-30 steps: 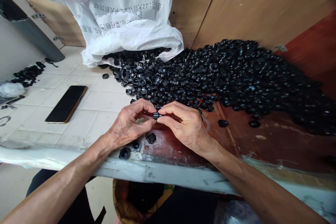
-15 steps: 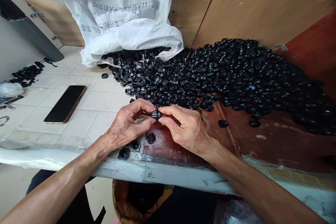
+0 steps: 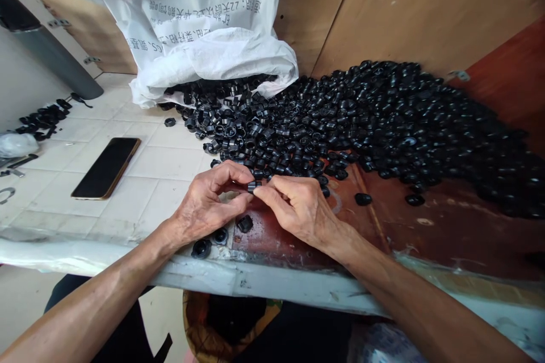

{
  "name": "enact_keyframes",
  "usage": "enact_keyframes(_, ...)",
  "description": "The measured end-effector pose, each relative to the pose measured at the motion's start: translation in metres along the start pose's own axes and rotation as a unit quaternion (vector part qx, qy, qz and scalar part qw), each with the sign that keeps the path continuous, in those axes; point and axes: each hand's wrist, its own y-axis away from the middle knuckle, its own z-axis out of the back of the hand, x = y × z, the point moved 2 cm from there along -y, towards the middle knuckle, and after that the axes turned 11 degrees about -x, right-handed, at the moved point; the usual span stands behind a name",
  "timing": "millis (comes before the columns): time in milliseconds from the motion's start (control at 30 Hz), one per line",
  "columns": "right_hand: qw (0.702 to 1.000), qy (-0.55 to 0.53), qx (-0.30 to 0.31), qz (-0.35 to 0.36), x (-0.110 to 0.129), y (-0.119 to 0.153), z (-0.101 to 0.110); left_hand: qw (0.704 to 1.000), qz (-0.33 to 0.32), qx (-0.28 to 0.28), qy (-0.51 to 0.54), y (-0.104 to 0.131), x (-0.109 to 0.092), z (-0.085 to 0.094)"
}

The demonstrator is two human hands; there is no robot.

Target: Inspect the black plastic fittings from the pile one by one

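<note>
Since half a second ago, the right hand has rolled so its fingers curl closer together, and the held cap has shifted slightly; the left hand is nearly where it was.

Largest is the surface, pale tile on the left and worn reddish brown on the right, its front edge wrapped in clear film. Wooden panels stand behind it. Across the back and right spreads the pile of small black caps, reaching into the open mouth of a white printed bag. At the left, a grey tube leans, its dark end up.

Both hands meet just in front of the pile. The left is pinched narrow on the cap, between thumb and fingertips; the right is narrow too, thumb and fingers at the cap's right end. The cap is thus between the two hands, partly hidden by fingers.

A dark phone lies face up on the tile, left of the hands. Smallest are loose caps: three near the front edge below the left hand, and two well apart on the brown part.
</note>
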Motion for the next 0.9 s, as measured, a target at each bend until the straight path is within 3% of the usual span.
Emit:
enact_keyframes(233,1.000,-0.019,0.016,0.010,0.0007,0.0009,-0.0015,1.000,0.008,0.002,-0.007,0.0001,-0.0048,-0.0010)
enact_keyframes(600,0.999,-0.039,-0.031,0.004,0.0044,-0.0007,0.0027,1.000,0.013,-0.014,-0.003,-0.0005,-0.0069,-0.0008)
enact_keyframes(900,0.998,-0.052,-0.011,0.020,0.0048,-0.0004,0.0028,1.000,0.027,-0.012,0.002,-0.0010,-0.0077,-0.0023)
